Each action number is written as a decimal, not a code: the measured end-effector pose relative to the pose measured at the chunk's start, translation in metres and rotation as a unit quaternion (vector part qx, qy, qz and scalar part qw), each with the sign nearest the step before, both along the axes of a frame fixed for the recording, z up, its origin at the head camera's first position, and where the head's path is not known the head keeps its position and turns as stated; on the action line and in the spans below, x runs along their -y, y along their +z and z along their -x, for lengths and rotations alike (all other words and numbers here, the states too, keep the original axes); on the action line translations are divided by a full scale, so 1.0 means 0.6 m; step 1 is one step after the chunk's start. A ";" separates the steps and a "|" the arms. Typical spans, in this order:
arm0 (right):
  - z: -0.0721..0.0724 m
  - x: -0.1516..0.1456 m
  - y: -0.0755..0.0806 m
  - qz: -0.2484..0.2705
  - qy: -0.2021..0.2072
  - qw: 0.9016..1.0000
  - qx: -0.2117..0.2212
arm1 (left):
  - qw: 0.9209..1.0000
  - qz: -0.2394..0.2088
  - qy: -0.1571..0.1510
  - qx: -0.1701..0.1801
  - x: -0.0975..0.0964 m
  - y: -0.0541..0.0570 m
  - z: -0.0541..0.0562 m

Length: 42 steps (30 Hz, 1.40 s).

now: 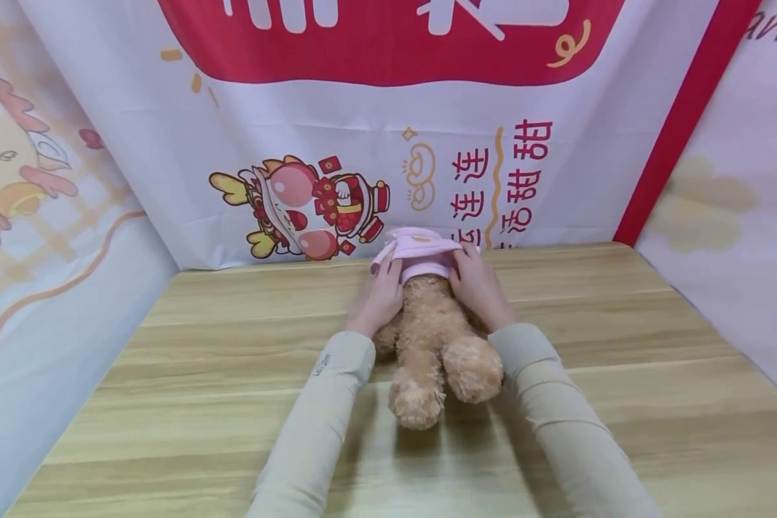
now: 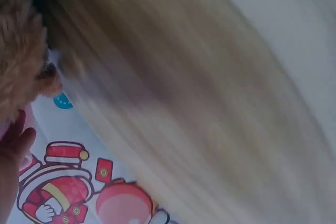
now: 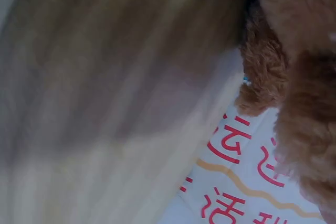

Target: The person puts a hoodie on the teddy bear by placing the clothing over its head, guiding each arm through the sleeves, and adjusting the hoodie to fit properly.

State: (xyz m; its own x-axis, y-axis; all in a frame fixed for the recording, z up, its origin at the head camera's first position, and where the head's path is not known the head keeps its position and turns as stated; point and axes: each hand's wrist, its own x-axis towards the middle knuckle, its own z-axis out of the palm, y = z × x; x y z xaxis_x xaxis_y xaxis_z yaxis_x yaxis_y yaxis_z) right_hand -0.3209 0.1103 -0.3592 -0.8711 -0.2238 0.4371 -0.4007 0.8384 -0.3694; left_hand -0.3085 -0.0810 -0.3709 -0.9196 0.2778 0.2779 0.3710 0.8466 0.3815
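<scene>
A light-brown plush toy (image 1: 427, 324) lies on the table, its two legs toward me in the head view. A small pink garment (image 1: 424, 248) with a yellow mark covers its far end and hides the head. My left hand (image 1: 383, 291) grips the garment's edge on the left side. On the right side, my right hand (image 1: 480, 284) holds the same edge, thumb and fingers at the cloth. The left wrist view has brown fur (image 2: 21, 56) beside the fingers. Brown fur (image 3: 310, 129) fills the right side of the right wrist view.
The wooden table (image 1: 233, 360) ends at a white printed cloth (image 1: 168, 144) hanging behind it, close to the toy's far end. Patterned cloth panels (image 1: 738, 216) stand along the sides. Both wrist views are partly blurred.
</scene>
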 end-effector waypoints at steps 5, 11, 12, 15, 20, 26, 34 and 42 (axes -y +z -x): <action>0.001 -0.001 -0.015 0.048 0.013 0.998 0.027 | 0.993 -0.099 -0.050 0.033 -0.008 -0.002 -0.005; 0.002 -0.003 -0.024 0.067 0.045 0.996 0.030 | 0.989 -0.138 -0.052 -0.021 -0.001 -0.009 -0.008; 0.002 -0.004 -0.025 0.066 0.050 0.996 0.030 | 0.989 -0.138 -0.050 -0.028 0.001 -0.010 -0.008; 0.002 -0.007 -0.023 0.063 0.059 0.996 0.032 | 0.989 -0.134 -0.044 -0.054 0.006 -0.012 -0.008; 0.002 -0.009 -0.015 0.051 0.056 0.996 0.045 | 0.987 -0.128 -0.032 -0.098 0.008 -0.010 -0.009; 0.005 -0.007 -0.007 0.042 0.025 0.998 0.030 | 0.988 -0.100 0.020 -0.115 -0.004 -0.006 -0.011; 0.004 0.011 0.009 0.069 -0.055 0.994 -0.067 | 0.967 -0.013 0.079 -0.242 -0.008 0.002 -0.009; 0.011 0.002 0.020 0.106 0.032 0.994 -0.014 | 0.954 0.040 0.082 -0.284 0.009 0.010 0.000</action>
State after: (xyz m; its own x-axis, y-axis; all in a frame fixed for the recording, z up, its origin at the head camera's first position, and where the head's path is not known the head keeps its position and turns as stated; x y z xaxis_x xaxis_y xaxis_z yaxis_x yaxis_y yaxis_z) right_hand -0.3276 0.1090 -0.3472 -0.8449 -0.1783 0.5043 -0.4632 0.7154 -0.5232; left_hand -0.3083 -0.0861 -0.3649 -0.6599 0.1849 0.7282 0.3590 0.9290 0.0894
